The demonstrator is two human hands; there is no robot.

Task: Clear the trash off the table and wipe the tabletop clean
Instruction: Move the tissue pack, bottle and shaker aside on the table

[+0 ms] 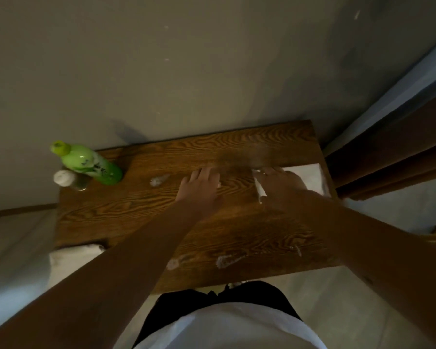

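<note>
A brown wooden table (141,217) stands against the wall. My left hand (199,190) lies palm down on its middle with the fingers apart and nothing in it. My right hand (282,187) rests on a white tissue (310,175) at the table's right edge, and a rolled edge of the tissue shows by the thumb. Small crumpled white scraps lie on the wood: one (159,181) left of my left hand, two (227,260) (173,263) near the front edge. The picture is blurred around the hands.
A green bottle (91,165) and a small clear bottle with a white cap (68,180) stand at the back left corner. A white cloth (78,255) hangs at the front left corner. A dark curtain (393,157) hangs to the right.
</note>
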